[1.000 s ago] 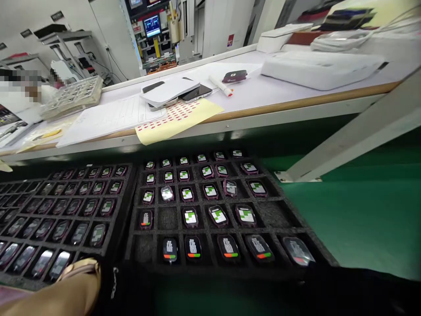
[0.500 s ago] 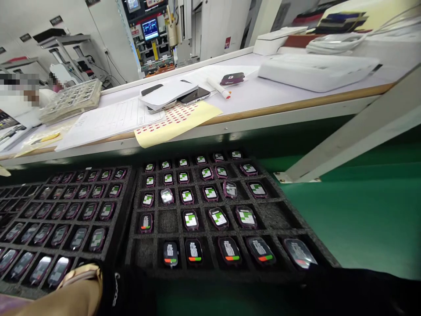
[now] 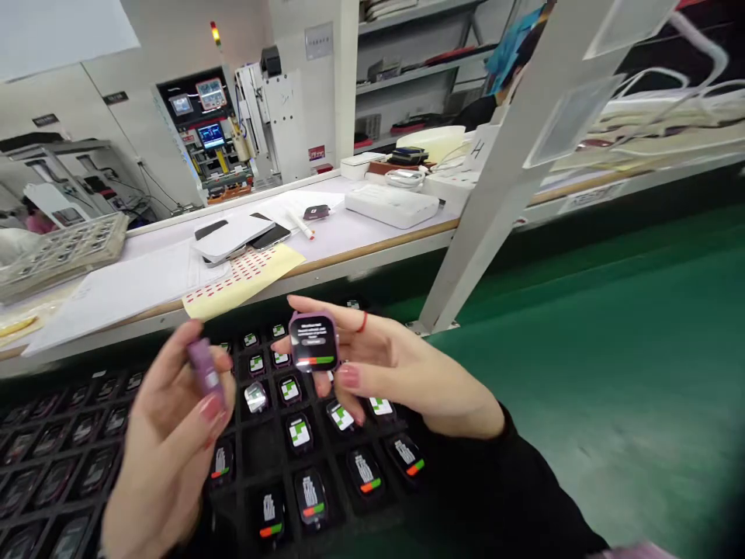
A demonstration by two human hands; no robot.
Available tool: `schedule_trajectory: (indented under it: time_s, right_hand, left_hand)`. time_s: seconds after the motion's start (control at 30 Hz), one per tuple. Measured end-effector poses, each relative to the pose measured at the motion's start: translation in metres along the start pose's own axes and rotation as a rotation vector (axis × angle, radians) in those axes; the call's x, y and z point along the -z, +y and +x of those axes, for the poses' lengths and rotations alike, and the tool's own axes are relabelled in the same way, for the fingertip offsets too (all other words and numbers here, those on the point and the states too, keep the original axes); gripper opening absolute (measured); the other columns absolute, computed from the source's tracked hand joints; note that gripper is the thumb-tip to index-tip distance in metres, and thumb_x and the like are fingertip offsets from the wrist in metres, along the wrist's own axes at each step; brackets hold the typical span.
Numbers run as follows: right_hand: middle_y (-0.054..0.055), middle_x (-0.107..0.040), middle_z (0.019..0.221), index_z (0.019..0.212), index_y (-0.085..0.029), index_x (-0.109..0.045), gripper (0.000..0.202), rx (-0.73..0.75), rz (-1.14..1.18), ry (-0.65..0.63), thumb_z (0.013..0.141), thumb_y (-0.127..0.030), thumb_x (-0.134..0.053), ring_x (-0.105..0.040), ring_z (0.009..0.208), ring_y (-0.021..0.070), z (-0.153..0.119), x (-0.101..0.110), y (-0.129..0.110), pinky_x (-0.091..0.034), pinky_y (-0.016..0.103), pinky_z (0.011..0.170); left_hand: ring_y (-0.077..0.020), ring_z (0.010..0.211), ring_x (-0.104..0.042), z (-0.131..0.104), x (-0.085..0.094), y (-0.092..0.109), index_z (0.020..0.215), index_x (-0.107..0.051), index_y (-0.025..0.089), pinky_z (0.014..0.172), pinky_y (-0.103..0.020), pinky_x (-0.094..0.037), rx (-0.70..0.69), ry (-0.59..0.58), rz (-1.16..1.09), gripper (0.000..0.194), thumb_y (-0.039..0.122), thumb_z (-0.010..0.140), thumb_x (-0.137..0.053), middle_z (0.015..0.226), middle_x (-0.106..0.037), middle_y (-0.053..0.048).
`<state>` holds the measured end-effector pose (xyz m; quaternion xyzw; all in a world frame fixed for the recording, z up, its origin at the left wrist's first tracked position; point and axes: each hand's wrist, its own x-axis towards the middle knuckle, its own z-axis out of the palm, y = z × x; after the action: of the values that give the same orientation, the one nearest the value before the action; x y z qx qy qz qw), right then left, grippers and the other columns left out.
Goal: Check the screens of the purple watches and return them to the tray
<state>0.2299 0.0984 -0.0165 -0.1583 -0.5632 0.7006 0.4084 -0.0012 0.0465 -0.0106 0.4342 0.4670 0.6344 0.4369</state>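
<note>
Right hand (image 3: 401,369) pinches a lit watch module (image 3: 314,342) by its edges, fingers closed on it, screen up, above the foam tray (image 3: 256,439). Left hand (image 3: 174,435) at 9 o'clock from it grips a second purple piece (image 3: 203,366), blurred, probably another module seen edge-on. Judged light, rigid, with glossy glass that is slippery and scratch-prone; best held by the purple rim, off the screen. Sticker sheet (image 3: 244,276) lies at 11 o'clock on the bench.
</note>
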Motion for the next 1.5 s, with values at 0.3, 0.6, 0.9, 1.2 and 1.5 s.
schedule_trajectory:
  time_s: [0.3, 0.6, 0.9, 1.2, 1.5]
  right_hand:
    - [0.012, -0.065, 0.126, 0.141, -0.021, -0.051, 0.056, 0.025, -0.169, 0.09, 0.091, -0.031, -0.075, -0.065, 0.098, 0.0206, 0.017, 0.014, 0.019, -0.054, 0.023, 0.064]
    - [0.006, -0.068, 0.094, 0.13, -0.019, -0.059, 0.049, 0.026, -0.25, 0.138, 0.088, -0.035, -0.076, -0.064, 0.073, 0.0185, 0.021, 0.014, 0.019, -0.051, 0.027, 0.058]
    - [0.007, -0.069, 0.097, 0.131, -0.019, -0.059, 0.05, 0.015, -0.264, 0.138, 0.086, -0.033, -0.077, -0.066, 0.078, 0.0199, 0.02, 0.015, 0.019, -0.051, 0.026, 0.058]
    - [0.009, -0.07, 0.099, 0.117, -0.017, -0.064, 0.048, -0.008, -0.298, 0.261, 0.083, -0.047, -0.078, -0.056, 0.061, 0.0136, 0.024, 0.013, 0.019, -0.043, 0.023, 0.047]
    - [-0.001, -0.057, 0.065, 0.125, -0.016, -0.063, 0.061, -0.035, -0.293, 0.231, 0.085, -0.059, -0.076, -0.048, 0.05, 0.0127, 0.023, 0.014, 0.017, -0.042, 0.022, 0.041]
  left_hand:
    - [-0.0163, 0.115, -0.066, 0.014, -0.027, -0.026, 0.134, -0.062, 0.037, 0.094, -0.02, -0.057, -0.15, -0.195, 0.14, 0.05, 0.027, 0.087, -0.077, 0.133, -0.065, -0.001]
    - [-0.0185, 0.107, -0.069, 0.011, -0.032, -0.028, 0.137, -0.06, 0.035, 0.089, -0.026, -0.06, -0.139, -0.234, 0.195, 0.046, 0.03, 0.093, -0.068, 0.14, -0.062, -0.003]
    - [-0.0101, 0.078, -0.067, 0.014, -0.033, -0.024, 0.132, -0.065, 0.035, 0.071, -0.018, -0.058, -0.111, -0.19, 0.213, 0.039, 0.033, 0.093, -0.067, 0.121, -0.072, -0.002]
    - [-0.0119, 0.076, -0.066, 0.013, -0.034, -0.023, 0.133, -0.065, 0.033, 0.075, -0.023, -0.06, -0.117, -0.204, 0.215, 0.041, 0.034, 0.093, -0.068, 0.125, -0.071, -0.004]
    - [-0.0181, 0.1, -0.071, 0.015, -0.034, -0.027, 0.134, -0.064, 0.032, 0.09, -0.029, -0.061, -0.115, -0.223, 0.182, 0.042, 0.03, 0.092, -0.069, 0.131, -0.069, -0.004]
